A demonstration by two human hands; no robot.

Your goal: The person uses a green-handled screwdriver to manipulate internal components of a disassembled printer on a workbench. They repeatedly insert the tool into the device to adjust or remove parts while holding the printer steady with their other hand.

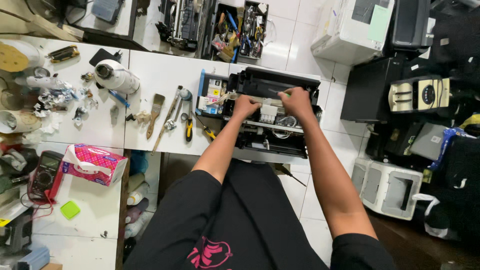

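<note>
Printers crowd the scene: one opened black printer (272, 112) sits at the bench's (155, 75) right edge, hanging partly over it, and at least four more machines stand on the tiled floor to the right, among them one white printer (350, 30) and one pale grey one (387, 187). On the bench lie one paintbrush (155, 115), one yellow-handled screwdriver (188, 129), one roll of white tape or paper (116, 76) and a scatter of crumpled scraps near the left edge. A lower bench near the left corner carries one pink tissue box (94, 164), one multimeter (44, 175) and one small green square (70, 209). One open tool case (240, 30) stands on the floor beyond the bench's far edge.

Both bare arms reach forward from the body, nearly straight, converging over the open printer. The left hand (245, 106) is curled knuckles-up, fingers tucked down onto a pale strip, perhaps a flat ribbon cable, along the printer's top. The right hand (297, 101) is likewise curled, fingertips pressed down just beside it near something green; whether it pinches anything is hidden. The two hands are close together but not touching.
</note>
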